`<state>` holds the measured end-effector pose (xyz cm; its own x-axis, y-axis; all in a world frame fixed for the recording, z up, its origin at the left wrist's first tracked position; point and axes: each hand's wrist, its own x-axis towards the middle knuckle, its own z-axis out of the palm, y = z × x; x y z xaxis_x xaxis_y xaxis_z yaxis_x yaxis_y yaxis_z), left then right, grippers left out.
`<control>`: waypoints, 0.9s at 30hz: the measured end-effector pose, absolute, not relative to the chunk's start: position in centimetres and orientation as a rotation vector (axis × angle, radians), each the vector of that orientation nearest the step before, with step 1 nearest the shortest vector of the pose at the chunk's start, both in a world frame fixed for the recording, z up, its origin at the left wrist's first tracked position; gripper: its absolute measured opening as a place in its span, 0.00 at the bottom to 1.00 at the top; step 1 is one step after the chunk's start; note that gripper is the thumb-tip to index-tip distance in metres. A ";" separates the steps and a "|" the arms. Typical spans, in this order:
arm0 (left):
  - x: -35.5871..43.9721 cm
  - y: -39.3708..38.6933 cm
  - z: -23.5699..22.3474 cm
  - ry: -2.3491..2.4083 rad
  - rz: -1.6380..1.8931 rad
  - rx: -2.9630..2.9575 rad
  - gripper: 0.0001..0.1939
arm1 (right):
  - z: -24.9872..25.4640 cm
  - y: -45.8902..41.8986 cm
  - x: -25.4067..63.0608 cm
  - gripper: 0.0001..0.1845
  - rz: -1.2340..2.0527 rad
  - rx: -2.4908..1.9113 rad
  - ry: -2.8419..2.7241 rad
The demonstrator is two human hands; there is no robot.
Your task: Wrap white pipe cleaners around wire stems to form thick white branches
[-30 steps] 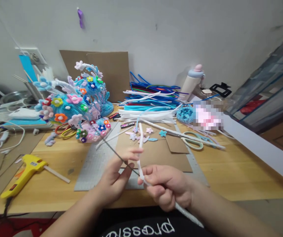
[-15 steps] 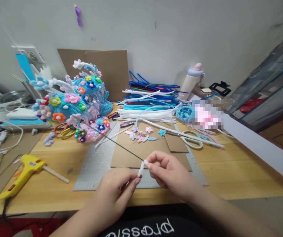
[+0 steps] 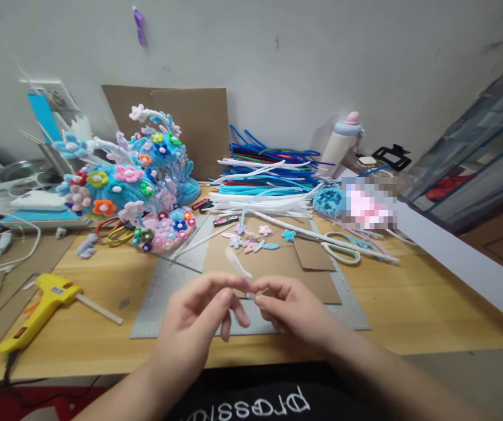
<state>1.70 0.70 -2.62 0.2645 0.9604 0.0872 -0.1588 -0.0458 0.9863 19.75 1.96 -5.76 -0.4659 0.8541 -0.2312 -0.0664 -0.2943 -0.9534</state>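
My right hand (image 3: 288, 305) pinches a short white pipe cleaner (image 3: 238, 263) in front of my body. Its free end sticks up to the left, smeared by motion. Beside it, my left hand (image 3: 203, 316) has its thumb and fingers apart, with the stretched index fingertip meeting the pinched spot. A thin dark wire (image 3: 179, 263) runs from the left toward my hands; my left hand hides its near end. Below both hands lies a brown cardboard sheet (image 3: 220, 260) on a grey cutting mat (image 3: 150, 318).
A yellow glue gun (image 3: 47, 307) lies left. Colourful pipe-cleaner flowers (image 3: 128, 175) stand behind it. At the back are bundled pipe cleaners (image 3: 262, 204); small flowers and petals (image 3: 251, 240) lie before them. Scissors (image 3: 343, 251) and a bottle (image 3: 341, 143) are on the right.
My left hand has let go of the white pipe cleaner and its fingers have spread. The strip's free end has swung from pointing down to pointing up-left.
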 end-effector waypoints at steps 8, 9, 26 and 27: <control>1.3 1.7 -6.1 0.906 1.310 1.810 0.12 | -6.0 2.8 21.2 0.05 2.704 -0.560 -0.571; 1.5 2.0 -6.3 0.840 1.346 1.764 0.13 | -6.1 2.8 21.1 0.04 2.754 -0.502 -0.538; 1.1 2.9 -6.2 0.851 0.973 2.268 0.11 | -5.9 2.5 20.7 0.05 2.839 -0.220 -0.549; 1.2 2.8 -6.2 0.887 1.004 2.305 0.11 | -5.9 2.5 20.7 0.04 2.822 -0.235 -0.549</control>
